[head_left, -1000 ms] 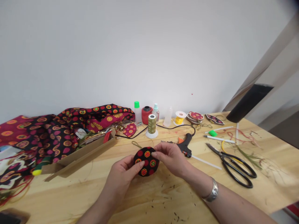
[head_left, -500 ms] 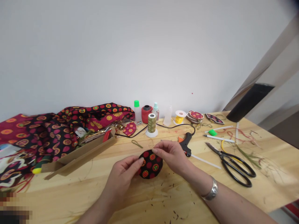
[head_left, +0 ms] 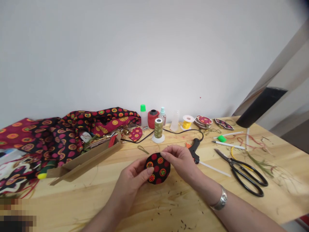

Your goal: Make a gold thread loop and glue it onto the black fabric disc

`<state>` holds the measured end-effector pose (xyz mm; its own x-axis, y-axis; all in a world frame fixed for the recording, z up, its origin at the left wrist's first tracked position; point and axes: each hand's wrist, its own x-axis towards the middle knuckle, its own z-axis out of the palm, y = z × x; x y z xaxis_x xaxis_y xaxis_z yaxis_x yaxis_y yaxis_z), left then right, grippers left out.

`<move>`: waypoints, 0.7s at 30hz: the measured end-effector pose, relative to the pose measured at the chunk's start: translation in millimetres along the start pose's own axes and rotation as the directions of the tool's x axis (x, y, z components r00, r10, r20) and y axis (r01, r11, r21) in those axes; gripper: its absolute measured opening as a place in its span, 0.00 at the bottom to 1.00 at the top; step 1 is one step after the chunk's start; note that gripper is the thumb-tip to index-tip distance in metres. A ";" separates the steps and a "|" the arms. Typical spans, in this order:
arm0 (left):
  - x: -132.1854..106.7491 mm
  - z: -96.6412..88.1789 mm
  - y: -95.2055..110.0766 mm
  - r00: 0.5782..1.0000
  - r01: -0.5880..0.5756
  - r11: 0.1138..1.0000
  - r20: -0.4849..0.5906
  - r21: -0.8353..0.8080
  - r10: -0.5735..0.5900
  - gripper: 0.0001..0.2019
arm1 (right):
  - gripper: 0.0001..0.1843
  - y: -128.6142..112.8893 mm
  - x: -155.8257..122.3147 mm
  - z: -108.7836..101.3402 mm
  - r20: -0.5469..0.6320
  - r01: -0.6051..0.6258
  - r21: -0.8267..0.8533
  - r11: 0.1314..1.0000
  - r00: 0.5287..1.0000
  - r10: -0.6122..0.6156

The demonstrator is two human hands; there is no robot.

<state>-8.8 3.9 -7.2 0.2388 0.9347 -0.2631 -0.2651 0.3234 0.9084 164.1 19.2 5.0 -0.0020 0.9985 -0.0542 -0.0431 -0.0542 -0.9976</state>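
Observation:
Between my hands is a round, fabric-covered disc [head_left: 158,170], black with red, orange and green flower motifs. My left hand [head_left: 135,175] grips its left edge, thumb lying over the front and fingers behind. At the upper right edge, my right hand [head_left: 177,159] pinches the disc between thumb and fingers. The back of the disc is hidden. Just past my right hand lies a black glue gun [head_left: 195,150] with a white glue stick. A spool of olive thread [head_left: 158,129] stands behind the disc.
Black-handled scissors [head_left: 246,175] lie at the right, near a pen [head_left: 228,145] and loose threads. Patterned cloth [head_left: 60,135] and an open cardboard box [head_left: 84,164] fill the left side. Bottles, a yellow spool [head_left: 187,122] and fabric pieces [head_left: 203,121] line the wall. Dark scraps dot the front.
My left thumb has slid further over the front of the disc. My right hand still pinches the upper edge. The whole view has shifted slightly.

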 end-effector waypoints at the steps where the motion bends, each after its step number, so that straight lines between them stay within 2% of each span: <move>1: -0.4 1.8 -1.2 1.000 0.012 1.000 0.020 0.003 -0.012 0.19 | 0.12 0.4 -0.4 0.9 0.000 -0.001 -0.011 1.000 1.000 0.001; 6: 0.6 4.2 -3.1 1.000 0.016 1.000 0.012 0.023 -0.016 0.14 | 0.12 3.4 -0.1 1.6 0.015 0.018 -0.042 0.999 1.000 -0.018; 13: 2.9 0.3 -1.0 0.999 0.029 0.999 -0.037 -0.030 -0.030 0.14 | 0.20 3.2 3.6 -11.1 -0.139 0.127 -0.110 0.986 0.980 -0.141; 17: 2.4 -0.1 -0.6 0.999 0.030 0.999 -0.042 -0.038 -0.032 0.15 | 0.27 5.6 3.2 -10.9 -0.097 0.155 -0.121 0.980 0.981 -0.167; 21: 1.4 -0.1 -0.3 0.999 0.023 0.999 -0.024 -0.036 -0.024 0.14 | 0.26 2.2 1.0 -6.3 -0.027 0.141 -0.149 0.979 0.989 -0.146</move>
<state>-8.5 5.1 -7.9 0.2222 0.9301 -0.2925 -0.2932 0.3499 0.8897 170.3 20.1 2.5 0.0311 0.9954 0.0910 0.1061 0.0873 -0.9905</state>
